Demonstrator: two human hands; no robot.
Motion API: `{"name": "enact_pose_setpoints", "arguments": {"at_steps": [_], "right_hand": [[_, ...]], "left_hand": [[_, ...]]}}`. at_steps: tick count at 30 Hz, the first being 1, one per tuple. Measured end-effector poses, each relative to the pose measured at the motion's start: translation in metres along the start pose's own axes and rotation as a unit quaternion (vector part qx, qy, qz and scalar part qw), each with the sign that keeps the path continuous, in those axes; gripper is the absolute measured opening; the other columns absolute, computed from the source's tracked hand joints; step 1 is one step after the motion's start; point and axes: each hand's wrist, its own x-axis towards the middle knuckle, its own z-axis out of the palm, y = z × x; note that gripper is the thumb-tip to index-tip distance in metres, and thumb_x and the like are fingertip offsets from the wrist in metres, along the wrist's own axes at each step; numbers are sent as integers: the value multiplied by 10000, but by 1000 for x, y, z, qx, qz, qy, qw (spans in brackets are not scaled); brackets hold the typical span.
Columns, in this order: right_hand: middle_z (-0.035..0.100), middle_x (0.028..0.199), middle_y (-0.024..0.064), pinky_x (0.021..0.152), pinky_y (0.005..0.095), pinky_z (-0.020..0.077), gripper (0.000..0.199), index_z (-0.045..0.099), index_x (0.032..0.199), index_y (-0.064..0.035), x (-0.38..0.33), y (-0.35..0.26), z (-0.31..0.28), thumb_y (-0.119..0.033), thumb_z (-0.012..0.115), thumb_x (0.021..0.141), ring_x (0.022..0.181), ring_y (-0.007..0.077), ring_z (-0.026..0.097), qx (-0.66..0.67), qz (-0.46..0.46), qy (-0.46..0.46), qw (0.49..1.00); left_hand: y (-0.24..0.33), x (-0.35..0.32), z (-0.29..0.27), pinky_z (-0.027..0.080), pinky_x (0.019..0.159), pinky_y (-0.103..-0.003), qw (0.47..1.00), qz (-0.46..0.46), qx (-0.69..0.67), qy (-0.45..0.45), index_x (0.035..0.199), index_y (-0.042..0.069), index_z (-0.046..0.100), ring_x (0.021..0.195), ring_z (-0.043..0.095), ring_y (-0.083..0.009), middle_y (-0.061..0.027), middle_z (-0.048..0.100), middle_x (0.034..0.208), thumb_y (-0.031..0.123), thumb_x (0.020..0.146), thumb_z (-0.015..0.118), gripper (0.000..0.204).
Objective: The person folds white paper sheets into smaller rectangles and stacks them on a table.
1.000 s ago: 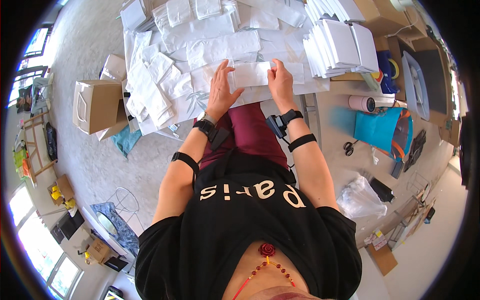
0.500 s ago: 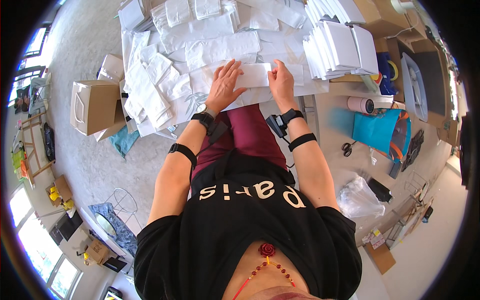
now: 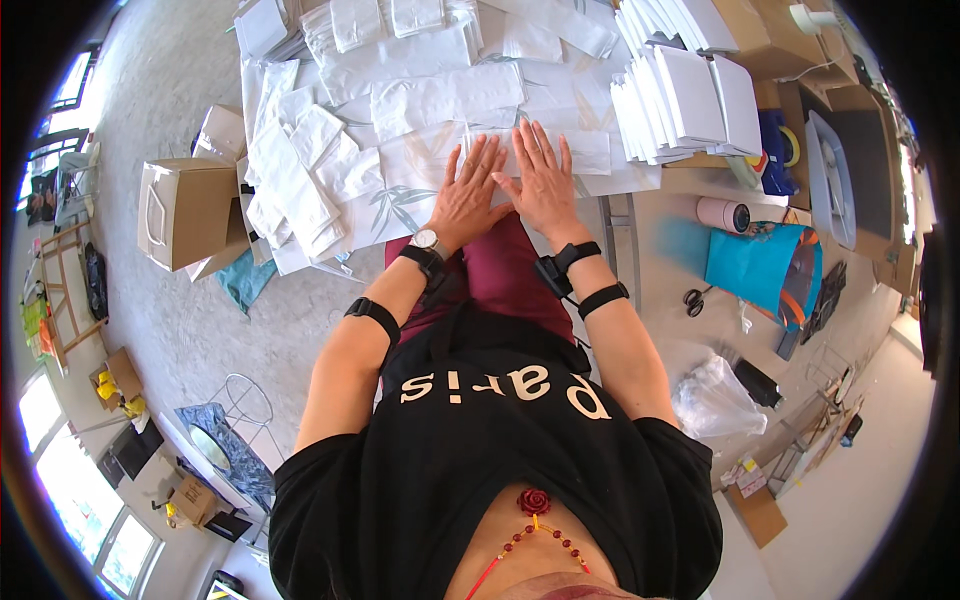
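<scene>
My left hand (image 3: 467,197) and my right hand (image 3: 541,187) lie flat side by side at the table's near edge, fingers stretched forward. Both press on a thin white flat piece (image 3: 592,153), which looks like a plastic bag; its right end shows beyond my right hand, and the rest is mostly hidden. Just ahead of my fingers lies a larger white plastic bag (image 3: 445,98), laid out flat. Beside my left hand the leaf-patterned tablecloth (image 3: 400,208) is bare.
Loose white bags (image 3: 295,170) are heaped at the table's left, with more bags (image 3: 390,50) at the far side. Stacks of folded white sheets (image 3: 690,100) stand at the right. A cardboard box (image 3: 190,212) is left of the table; a blue bag (image 3: 755,268) lies right.
My hands have come together and flattened; the right moved left and uncurled from its pinch. The white piece's left end no longer stretches left of my left hand, where tablecloth leaves now show.
</scene>
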Motion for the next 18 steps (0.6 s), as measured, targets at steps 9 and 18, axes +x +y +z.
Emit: {"name": "enact_pose_setpoints", "arguments": {"at_steps": [9,18], "right_hand": [[280,1722,101,1281,588,45,920,291,1647,-59,-8,10,21,-722,382,1016,1610,238,193,-12,13,-18,1000],[322,1703,98,1283,597,25,832,343,1621,-53,-6,7,11,-643,423,1041,1600,245,215,-17,30,-17,999]], "left_hand": [[-1,-3,8,63,1300,-549,1000,-23,10,-4,1643,27,273,1629,108,-306,-146,188,1744,561,922,665,979],[0,-1,6,94,1284,-567,1000,-22,15,10,1595,34,378,1615,161,-297,-141,259,1716,530,925,676,885]]}}
